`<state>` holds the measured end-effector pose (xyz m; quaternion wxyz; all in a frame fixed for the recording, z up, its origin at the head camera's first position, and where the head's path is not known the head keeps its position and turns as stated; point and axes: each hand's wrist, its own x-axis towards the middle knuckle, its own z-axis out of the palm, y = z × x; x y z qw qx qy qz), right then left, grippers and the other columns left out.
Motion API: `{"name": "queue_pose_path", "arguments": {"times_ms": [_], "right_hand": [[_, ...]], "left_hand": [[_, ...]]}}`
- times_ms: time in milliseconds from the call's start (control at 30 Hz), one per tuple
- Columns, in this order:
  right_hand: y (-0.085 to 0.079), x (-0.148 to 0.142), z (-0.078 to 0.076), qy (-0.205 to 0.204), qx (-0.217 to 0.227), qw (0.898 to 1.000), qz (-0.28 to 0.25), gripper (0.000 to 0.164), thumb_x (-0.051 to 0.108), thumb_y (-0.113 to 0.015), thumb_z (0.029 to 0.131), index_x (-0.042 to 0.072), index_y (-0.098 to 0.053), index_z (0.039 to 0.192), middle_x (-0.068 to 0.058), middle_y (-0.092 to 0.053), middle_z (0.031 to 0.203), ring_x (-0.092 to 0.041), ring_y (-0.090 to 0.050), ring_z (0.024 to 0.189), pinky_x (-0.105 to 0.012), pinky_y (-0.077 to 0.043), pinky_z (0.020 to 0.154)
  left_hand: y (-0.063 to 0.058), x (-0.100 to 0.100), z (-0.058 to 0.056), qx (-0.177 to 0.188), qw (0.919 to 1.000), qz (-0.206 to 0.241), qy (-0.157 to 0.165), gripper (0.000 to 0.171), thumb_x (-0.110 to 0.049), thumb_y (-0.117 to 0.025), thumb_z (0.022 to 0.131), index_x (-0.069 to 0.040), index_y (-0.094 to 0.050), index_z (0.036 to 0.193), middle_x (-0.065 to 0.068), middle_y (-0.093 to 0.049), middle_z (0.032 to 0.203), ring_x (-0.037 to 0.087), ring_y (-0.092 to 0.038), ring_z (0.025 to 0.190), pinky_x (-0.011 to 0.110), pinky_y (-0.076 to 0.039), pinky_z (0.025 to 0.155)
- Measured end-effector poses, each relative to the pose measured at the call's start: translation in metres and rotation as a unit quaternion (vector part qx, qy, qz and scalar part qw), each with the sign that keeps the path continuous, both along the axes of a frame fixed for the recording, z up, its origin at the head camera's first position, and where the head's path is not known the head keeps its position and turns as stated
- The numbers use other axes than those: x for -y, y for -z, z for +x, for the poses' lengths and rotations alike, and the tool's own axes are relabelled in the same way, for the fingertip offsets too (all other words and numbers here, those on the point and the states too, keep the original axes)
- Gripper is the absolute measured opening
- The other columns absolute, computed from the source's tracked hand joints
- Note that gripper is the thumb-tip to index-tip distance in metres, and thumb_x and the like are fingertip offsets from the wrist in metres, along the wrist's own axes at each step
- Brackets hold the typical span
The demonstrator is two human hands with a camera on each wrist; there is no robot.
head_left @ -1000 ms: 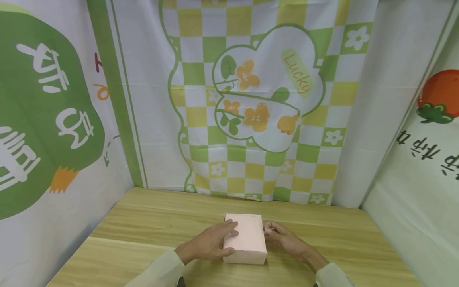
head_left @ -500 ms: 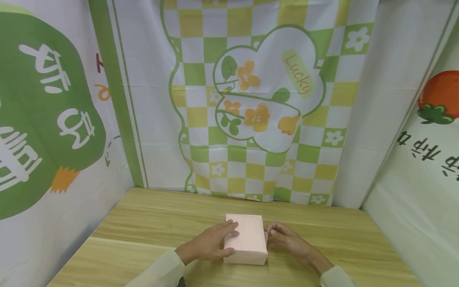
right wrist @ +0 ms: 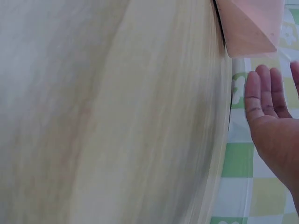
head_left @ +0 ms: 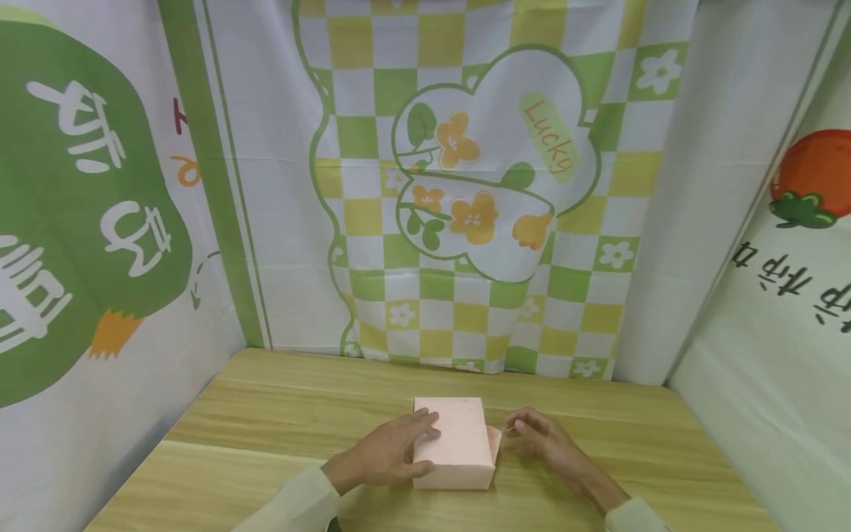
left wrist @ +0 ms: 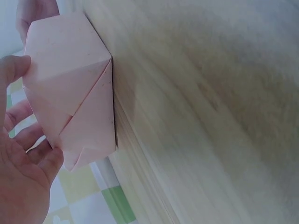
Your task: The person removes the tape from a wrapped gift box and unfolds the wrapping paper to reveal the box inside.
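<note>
A pale pink paper box [head_left: 448, 436] sits on the wooden table in the head view. My left hand [head_left: 395, 447] rests over its left edge, fingers spread on the top and thumb near the front corner. In the left wrist view, the left hand's lower fingers [left wrist: 51, 161] touch the box's folded side, where diagonal seams show. From the box's right side a pink flap [head_left: 493, 442] sticks outward. Just right of it my right hand [head_left: 548, 447] has its fingers loosely bent. The right wrist view shows those fingers [right wrist: 266, 93] apart from the flap.
The wooden table [head_left: 279, 414] extends around the box on all sides. A checked curtain [head_left: 465, 310] hangs along its back edge. White printed cloths form side walls, with green shapes [head_left: 80, 207] on the left and a red fruit print [head_left: 814, 174] on the right.
The right hand has drawn away to the right from the box's side. The flap on that side has swung out into view. My left hand has stayed in place.
</note>
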<state>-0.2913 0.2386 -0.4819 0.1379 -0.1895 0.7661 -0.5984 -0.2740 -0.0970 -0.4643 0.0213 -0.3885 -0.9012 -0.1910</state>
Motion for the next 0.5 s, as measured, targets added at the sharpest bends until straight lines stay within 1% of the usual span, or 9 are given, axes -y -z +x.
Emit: {"name": "queue_pose_path", "arguments": {"times_ms": [133, 200, 233, 333, 400, 433, 500], "right_hand": [[-0.007, 0.007, 0.001, 0.042, -0.014, 0.999, -0.015, 0.048, 0.028, -0.045, 0.105, -0.007, -0.038, 0.137, -0.025, -0.050, 0.130, -0.019, -0.055, 0.111, -0.035, -0.052, 0.097], [-0.012, 0.011, 0.001, 0.059, -0.021, 0.998, -0.018, 0.048, 0.028, -0.048, 0.104, -0.007, -0.039, 0.137, -0.022, -0.052, 0.126, -0.017, -0.056, 0.105, -0.031, -0.053, 0.092], [-0.015, 0.014, 0.002, 0.066, -0.023, 0.997, -0.017, 0.048, 0.028, -0.049, 0.104, -0.007, -0.042, 0.135, -0.021, -0.055, 0.121, -0.016, -0.057, 0.100, -0.029, -0.054, 0.088], [-0.020, 0.020, 0.003, 0.058, -0.033, 0.998, 0.005, 0.046, 0.028, -0.052, 0.102, -0.009, -0.048, 0.130, -0.020, -0.061, 0.114, -0.013, -0.059, 0.090, -0.028, -0.055, 0.079], [-0.020, 0.023, 0.004, 0.043, -0.040, 0.998, 0.019, 0.045, 0.027, -0.055, 0.101, -0.009, -0.052, 0.128, -0.022, -0.064, 0.113, -0.013, -0.063, 0.087, -0.028, -0.057, 0.078], [-0.019, 0.025, 0.004, 0.034, -0.046, 0.998, 0.025, 0.044, 0.026, -0.056, 0.100, -0.009, -0.054, 0.128, -0.023, -0.065, 0.115, -0.013, -0.065, 0.089, -0.028, -0.058, 0.078], [-0.016, 0.029, 0.005, 0.018, -0.064, 0.997, 0.044, 0.043, 0.024, -0.059, 0.099, -0.006, -0.056, 0.129, -0.024, -0.064, 0.122, -0.017, -0.067, 0.097, -0.028, -0.059, 0.081]], "left_hand": [[-0.002, -0.003, 0.005, -0.020, 0.9995, -0.017, -0.020, 0.057, -0.043, -0.061, 0.095, -0.009, -0.053, 0.139, 0.009, -0.049, 0.150, 0.031, -0.042, 0.142, 0.046, -0.041, 0.113], [-0.002, -0.005, 0.008, -0.029, 0.9988, -0.025, -0.031, 0.053, -0.045, -0.061, 0.095, -0.012, -0.056, 0.136, 0.010, -0.047, 0.151, 0.030, -0.043, 0.141, 0.047, -0.043, 0.111], [-0.002, -0.006, 0.009, -0.034, 0.9983, -0.028, -0.037, 0.053, -0.046, -0.060, 0.094, -0.013, -0.057, 0.135, 0.009, -0.047, 0.151, 0.030, -0.043, 0.141, 0.047, -0.044, 0.111], [0.000, -0.008, 0.012, -0.056, 0.9964, -0.038, -0.051, 0.050, -0.048, -0.060, 0.094, -0.016, -0.059, 0.132, 0.008, -0.049, 0.150, 0.029, -0.045, 0.140, 0.046, -0.045, 0.109], [0.001, -0.009, 0.013, -0.068, 0.9953, -0.038, -0.057, 0.048, -0.047, -0.060, 0.094, -0.015, -0.060, 0.130, 0.008, -0.050, 0.148, 0.029, -0.047, 0.138, 0.045, -0.046, 0.109], [0.002, -0.010, 0.013, -0.072, 0.9949, -0.037, -0.059, 0.047, -0.047, -0.060, 0.094, -0.015, -0.061, 0.129, 0.009, -0.051, 0.148, 0.029, -0.047, 0.138, 0.045, -0.046, 0.108], [0.003, -0.012, 0.014, -0.082, 0.9939, -0.037, -0.065, 0.047, -0.046, -0.061, 0.094, -0.014, -0.061, 0.127, 0.010, -0.052, 0.146, 0.030, -0.049, 0.136, 0.045, -0.047, 0.108]]}}
